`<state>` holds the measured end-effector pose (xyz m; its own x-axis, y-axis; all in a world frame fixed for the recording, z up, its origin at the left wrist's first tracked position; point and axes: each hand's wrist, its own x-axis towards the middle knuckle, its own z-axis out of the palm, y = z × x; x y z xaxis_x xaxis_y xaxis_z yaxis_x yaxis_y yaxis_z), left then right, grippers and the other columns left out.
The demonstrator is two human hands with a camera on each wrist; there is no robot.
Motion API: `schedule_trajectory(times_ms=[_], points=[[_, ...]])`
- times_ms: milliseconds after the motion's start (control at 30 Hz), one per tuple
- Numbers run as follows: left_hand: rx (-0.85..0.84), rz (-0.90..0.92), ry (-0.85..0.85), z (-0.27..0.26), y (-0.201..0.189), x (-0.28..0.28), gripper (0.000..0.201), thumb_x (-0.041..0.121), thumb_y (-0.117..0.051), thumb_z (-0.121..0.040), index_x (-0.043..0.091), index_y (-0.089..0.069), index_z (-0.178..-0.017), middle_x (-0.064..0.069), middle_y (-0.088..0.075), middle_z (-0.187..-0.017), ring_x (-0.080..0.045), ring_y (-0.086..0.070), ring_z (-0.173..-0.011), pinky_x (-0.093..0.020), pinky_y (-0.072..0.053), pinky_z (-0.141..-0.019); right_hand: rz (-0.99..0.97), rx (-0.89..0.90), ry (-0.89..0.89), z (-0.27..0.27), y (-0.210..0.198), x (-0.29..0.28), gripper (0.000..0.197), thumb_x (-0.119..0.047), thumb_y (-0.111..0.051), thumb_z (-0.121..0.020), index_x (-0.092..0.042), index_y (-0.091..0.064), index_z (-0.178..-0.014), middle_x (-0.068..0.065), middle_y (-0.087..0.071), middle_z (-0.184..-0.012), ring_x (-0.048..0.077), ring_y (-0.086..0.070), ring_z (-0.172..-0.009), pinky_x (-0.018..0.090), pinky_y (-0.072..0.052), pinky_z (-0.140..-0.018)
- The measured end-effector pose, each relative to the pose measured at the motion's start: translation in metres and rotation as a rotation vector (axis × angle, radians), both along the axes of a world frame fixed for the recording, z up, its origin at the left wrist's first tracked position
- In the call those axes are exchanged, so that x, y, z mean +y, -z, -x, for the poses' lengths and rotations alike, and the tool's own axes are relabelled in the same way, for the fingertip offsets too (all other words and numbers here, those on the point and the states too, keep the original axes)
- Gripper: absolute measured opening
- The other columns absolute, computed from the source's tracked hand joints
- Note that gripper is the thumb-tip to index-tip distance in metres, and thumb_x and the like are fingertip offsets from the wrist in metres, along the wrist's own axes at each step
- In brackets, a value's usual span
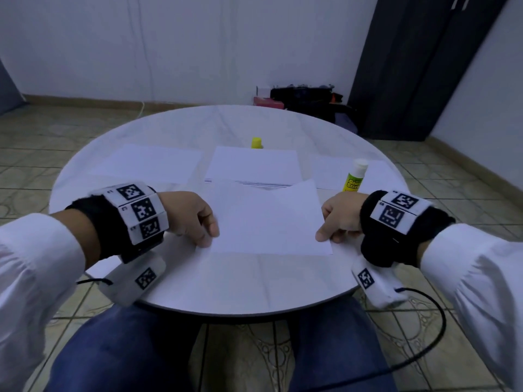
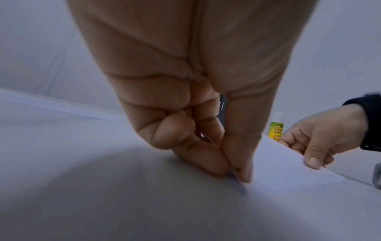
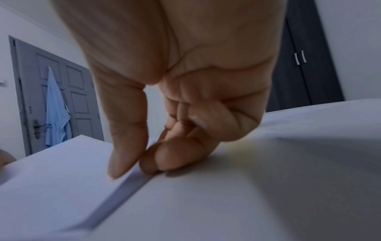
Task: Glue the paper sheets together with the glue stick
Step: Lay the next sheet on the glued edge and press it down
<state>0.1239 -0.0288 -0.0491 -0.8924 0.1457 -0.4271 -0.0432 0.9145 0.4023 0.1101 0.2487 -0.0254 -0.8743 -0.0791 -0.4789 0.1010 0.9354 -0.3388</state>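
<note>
Evidently both hands pinched one paper sheet (image 1: 268, 219), left hand (image 1: 192, 216) and right hand (image 1: 341, 219) at opposite side edges, its long axis crosswise, above another sheet (image 1: 254, 275).

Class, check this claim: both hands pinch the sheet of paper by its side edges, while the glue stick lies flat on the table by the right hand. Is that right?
One detail is wrong. The glue stick stands upright, uncapped, not lying flat; the head view shows it. The rest holds: the left hand and right hand each pinch a side edge of the sheet of paper, and the stick is on the table by the right hand.
</note>
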Motion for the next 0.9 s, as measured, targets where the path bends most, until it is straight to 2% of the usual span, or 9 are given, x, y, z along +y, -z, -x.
schedule_trajectory(times_ms=[200,500,567,600,667,733,800,833,900], points=[[-0.008,0.013,-0.008,0.0,0.001,-0.001,0.017,0.015,-0.078,-0.075,0.027,-0.069,-0.084,0.007,-0.065,-0.072,-0.009,-0.051,-0.065,-0.008,-0.038,-0.048,0.016,0.014,0.004,0.001,0.003,0.002,0.026,-0.014,-0.079,-0.074,-0.013,-0.055,-0.064,0.002,-0.063,-0.059,0.011,-0.052,-0.048,0.02,-0.034,-0.043],[-0.001,0.043,0.007,0.002,0.003,-0.002,0.018,0.014,-0.078,-0.075,0.026,-0.07,-0.085,0.009,-0.064,-0.068,-0.004,-0.052,-0.059,-0.008,-0.038,-0.05,-0.011,0.028,-0.001,0.001,0.004,0.0,0.028,-0.015,-0.078,-0.075,-0.014,-0.053,-0.064,0.001,-0.063,-0.061,0.011,-0.053,-0.053,0.019,-0.036,-0.046],[0.001,0.062,0.012,0.002,0.003,-0.001,0.021,0.015,-0.078,-0.074,0.027,-0.068,-0.087,0.007,-0.064,-0.073,-0.007,-0.053,-0.065,-0.013,-0.04,-0.055,-0.085,0.044,-0.013,0.002,0.005,-0.003,0.021,-0.019,-0.078,-0.076,-0.011,-0.059,-0.074,0.0,-0.063,-0.066,0.011,-0.052,-0.054,0.019,-0.037,-0.048],[0.006,0.077,0.016,0.003,0.002,0.0,0.025,0.016,-0.079,-0.073,0.028,-0.066,-0.09,0.006,-0.063,-0.075,-0.01,-0.053,-0.067,-0.015,-0.041,-0.056,-0.15,0.065,-0.036,0.002,0.004,-0.006,0.025,-0.023,-0.079,-0.075,-0.009,-0.062,-0.087,0.002,-0.064,-0.075,0.013,-0.053,-0.058,0.021,-0.04,-0.051],[0.011,0.119,0.038,0.006,0.002,0.001,0.038,0.019,-0.08,-0.073,0.03,-0.059,-0.102,0.006,-0.062,-0.076,-0.015,-0.054,-0.07,-0.02,-0.041,-0.058,-0.269,0.107,-0.053,0.003,0.006,-0.009,0.062,-0.03,-0.08,-0.072,-0.008,-0.051,-0.123,0.007,-0.064,-0.102,0.021,-0.059,-0.078,0.029,-0.05,-0.07],[-0.004,0.138,0.054,0.009,0.002,0.0,0.055,0.024,-0.081,-0.072,0.032,-0.051,-0.118,0.008,-0.065,-0.073,-0.015,-0.057,-0.067,-0.02,-0.041,-0.058,-0.348,0.138,-0.08,0.006,0.007,-0.01,0.095,-0.033,-0.08,-0.071,-0.013,-0.023,-0.144,0.01,-0.055,-0.124,0.029,-0.058,-0.104,0.038,-0.05,-0.09],[-0.028,0.165,0.055,0.012,0.002,-0.003,0.07,0.03,-0.083,-0.07,0.035,-0.045,-0.128,0.007,-0.069,-0.075,-0.011,-0.061,-0.064,-0.019,-0.041,-0.059,-0.399,0.144,-0.157,0.009,0.007,-0.012,0.104,-0.034,-0.079,-0.071,-0.022,-0.011,-0.149,0.011,-0.044,-0.137,0.033,-0.051,-0.117,0.043,-0.047,-0.096],[-0.033,0.206,0.054,0.013,0.002,-0.004,0.076,0.034,-0.083,-0.068,0.037,-0.042,-0.132,0.004,-0.071,-0.081,-0.011,-0.062,-0.064,-0.019,-0.042,-0.061,-0.431,0.141,-0.216,0.011,0.006,-0.015,0.1,-0.034,-0.079,-0.071,-0.024,-0.016,-0.149,0.01,-0.038,-0.14,0.033,-0.049,-0.12,0.043,-0.046,-0.097],[-0.038,0.314,0.065,0.013,-0.002,-0.002,0.085,0.046,-0.083,-0.064,0.042,-0.038,-0.136,-0.001,-0.072,-0.095,-0.013,-0.064,-0.069,-0.02,-0.044,-0.065,-0.476,0.103,-0.344,0.013,0.005,-0.021,0.08,-0.028,-0.075,-0.075,-0.017,-0.034,-0.143,0.011,-0.037,-0.143,0.034,-0.047,-0.123,0.045,-0.045,-0.099]])
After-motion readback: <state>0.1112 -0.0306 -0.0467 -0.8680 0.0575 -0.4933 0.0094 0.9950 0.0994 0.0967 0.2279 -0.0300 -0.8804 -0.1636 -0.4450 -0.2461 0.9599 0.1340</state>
